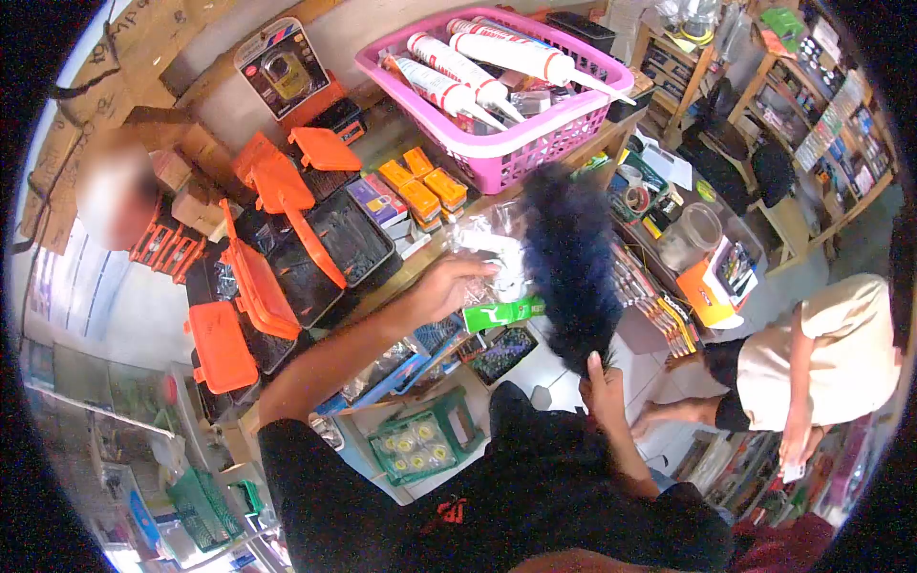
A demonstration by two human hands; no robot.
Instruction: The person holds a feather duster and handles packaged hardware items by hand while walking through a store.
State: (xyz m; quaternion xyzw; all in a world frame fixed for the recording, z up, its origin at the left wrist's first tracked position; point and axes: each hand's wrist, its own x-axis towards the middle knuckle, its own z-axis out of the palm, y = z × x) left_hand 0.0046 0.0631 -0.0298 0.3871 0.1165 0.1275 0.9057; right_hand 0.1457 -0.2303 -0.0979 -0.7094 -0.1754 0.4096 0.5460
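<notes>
My right hand is wrapped round the lower end of a dark, fluffy duster, which stands up in front of me and looks blurred. My left hand reaches to the shelf edge, its fingers on a clear plastic packet with a green label. Behind the duster, a pink basket holds several white sealant tubes. Orange and yellow small boxes lie to the left of the packet.
Black bins with open orange lids line the left. Below are a green basket and a dark tray of small items. Another person in a pale top is at the right, near a table with a clear tub.
</notes>
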